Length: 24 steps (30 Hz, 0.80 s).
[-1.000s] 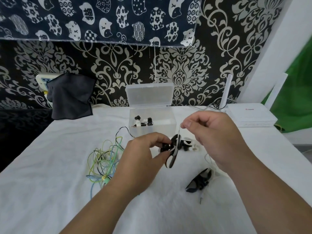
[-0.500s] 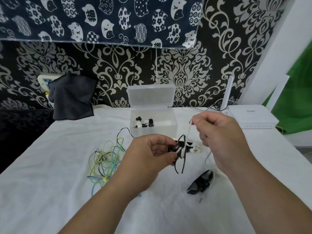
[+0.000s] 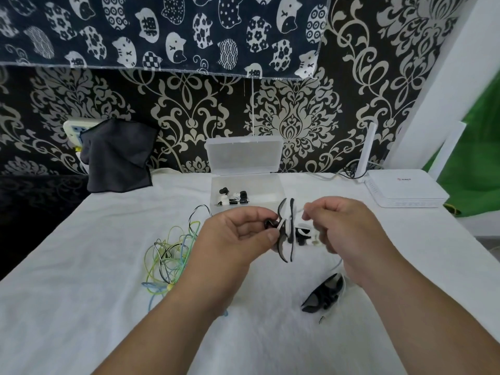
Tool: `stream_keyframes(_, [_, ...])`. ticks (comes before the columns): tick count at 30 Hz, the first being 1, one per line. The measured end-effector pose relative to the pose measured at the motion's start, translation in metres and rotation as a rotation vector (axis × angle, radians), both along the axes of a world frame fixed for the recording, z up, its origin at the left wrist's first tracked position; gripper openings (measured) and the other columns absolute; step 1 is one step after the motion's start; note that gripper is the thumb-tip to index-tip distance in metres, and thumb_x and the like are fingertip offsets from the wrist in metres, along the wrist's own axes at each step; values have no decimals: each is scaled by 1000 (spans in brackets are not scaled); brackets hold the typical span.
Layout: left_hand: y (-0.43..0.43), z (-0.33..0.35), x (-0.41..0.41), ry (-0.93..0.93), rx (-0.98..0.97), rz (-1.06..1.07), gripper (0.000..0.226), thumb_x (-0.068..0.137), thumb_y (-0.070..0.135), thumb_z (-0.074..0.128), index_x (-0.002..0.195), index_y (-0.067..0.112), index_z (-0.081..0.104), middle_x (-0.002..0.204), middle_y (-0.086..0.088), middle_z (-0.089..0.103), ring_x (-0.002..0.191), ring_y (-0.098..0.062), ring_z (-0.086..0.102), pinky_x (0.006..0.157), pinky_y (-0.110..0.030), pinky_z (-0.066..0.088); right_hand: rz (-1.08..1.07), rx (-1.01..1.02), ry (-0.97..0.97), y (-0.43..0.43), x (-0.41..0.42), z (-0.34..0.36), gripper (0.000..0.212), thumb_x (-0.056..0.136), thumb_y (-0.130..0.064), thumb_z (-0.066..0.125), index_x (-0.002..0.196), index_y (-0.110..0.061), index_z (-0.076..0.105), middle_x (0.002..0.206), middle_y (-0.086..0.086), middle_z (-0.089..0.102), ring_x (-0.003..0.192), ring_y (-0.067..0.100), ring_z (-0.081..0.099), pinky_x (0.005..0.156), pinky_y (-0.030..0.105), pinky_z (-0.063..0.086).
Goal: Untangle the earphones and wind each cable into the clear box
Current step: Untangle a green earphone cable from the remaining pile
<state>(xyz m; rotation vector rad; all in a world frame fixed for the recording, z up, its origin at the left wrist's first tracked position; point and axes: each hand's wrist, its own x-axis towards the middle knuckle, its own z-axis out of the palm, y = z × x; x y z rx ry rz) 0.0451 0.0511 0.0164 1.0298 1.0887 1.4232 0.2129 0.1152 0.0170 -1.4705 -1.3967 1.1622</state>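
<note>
Right hand (image 3: pixel 343 234) swings in, fingers clamped on white strand (image 3: pixel 336 265), left hand (image 3: pixel 238 235) pinching the fatter black-and-white cable coil (image 3: pixel 286 236), nearly ready for the clear plastic box (image 3: pixel 273 185)

1. The cable coil (image 3: pixel 286 234) between the hands is smeared by motion, so its loops cannot be counted.
2. The right hand (image 3: pixel 346 239) curls away, hiding where its fingertips meet the cable.
3. The black and white pieces (image 3: pixel 233 197) inside the clear box (image 3: pixel 273 185) are too small to identify.
4. A dark cloth (image 3: pixel 119 158) covers most of a white wall fitting (image 3: pixel 72 129).
5. Both forearms run off the bottom edge.
</note>
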Motion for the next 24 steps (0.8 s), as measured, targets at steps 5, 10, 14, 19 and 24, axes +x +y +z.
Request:
stream_keyframes(5, [5, -6, -5, -18, 1, 184, 21, 82, -10, 67, 91, 8, 72, 80, -13, 75, 72, -17, 69, 70, -20, 54, 514, -173, -198, -18, -9, -1, 35, 100, -30, 53, 74, -16, 71, 62, 0, 46, 48, 9, 37, 49, 20, 31])
stream_keyframes(10, [6, -14, -11, 16, -49, 277, 18, 83, -4, 69, 96, 8, 71, 79, -13, 74, 71, -17, 68, 74, -24, 53, 729, -196, -143, -24, -11, 5, 33, 105, -29, 47, 93, -17, 75, 66, 2, 40, 51, 10, 32, 51, 20, 28])
stream_keyframes(14, [7, -16, -11, 162, -46, 314, 21, 81, -4, 72, 93, 13, 73, 82, -6, 75, 75, -17, 70, 74, -24, 54, 759, -144, -216, -26, -10, 8, 23, 99, -30, 57, 97, -15, 74, 57, -11, 42, 52, 9, 33, 54, 25, 27])
stream_keyframes(19, [0, -11, -6, 795, 121, 348, 24, 79, 10, 77, 88, 31, 72, 84, 21, 69, 84, 5, 62, 74, -7, 44, 681, -110, -184, -24, -6, 16, 25, 88, -25, 65, 99, -2, 70, 52, -14, 42, 48, 5, 35, 52, 21, 29])
stream_keyframes(24, [3, -23, -7, 1195, 229, 290, 18, 79, 13, 76, 92, 26, 72, 82, 13, 66, 81, -12, 60, 70, -24, 46, 512, -2, -375, -24, -7, 16, 33, 91, -30, 67, 79, 1, 64, 57, 1, 37, 53, 16, 32, 54, 28, 28])
